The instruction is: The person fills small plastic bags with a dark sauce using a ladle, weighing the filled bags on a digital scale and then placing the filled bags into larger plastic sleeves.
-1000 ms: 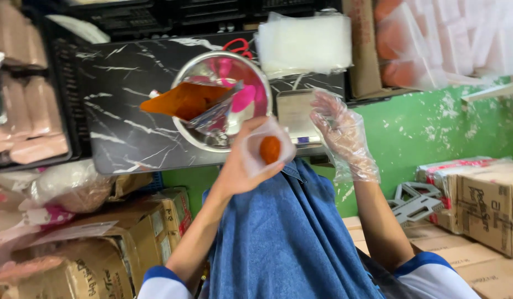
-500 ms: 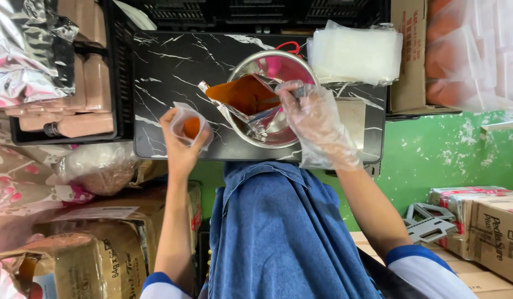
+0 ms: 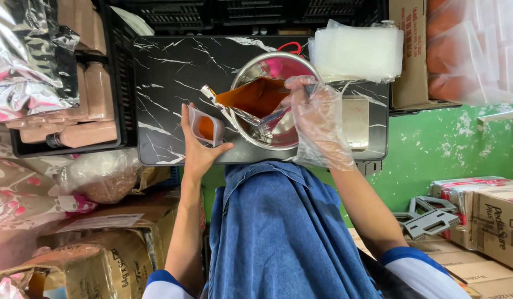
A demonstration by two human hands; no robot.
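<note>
My bare left hand [image 3: 198,155] holds a small clear pouch [image 3: 205,126] with some orange powder in it, just left of a steel bowl [image 3: 255,143] on the black marble-pattern table [image 3: 168,83]. An open foil bag of orange powder [image 3: 254,97] lies in the bowl. My right hand [image 3: 317,119], in a clear plastic glove, reaches into the bowl at the bag's mouth and grips a thin handle; its working end is hidden.
A stack of empty clear pouches [image 3: 356,52] lies at the table's far right, above a small scale [image 3: 357,116]. A black crate [image 3: 123,83] of filled packs stands at the left, beside crumpled foil bags [image 3: 29,61]. Cardboard boxes [image 3: 489,216] line the floor.
The left hand carried the pouch from near my body out to the left, then in beside the bowl. The gloved right hand went from open in the air down into the bowl.
</note>
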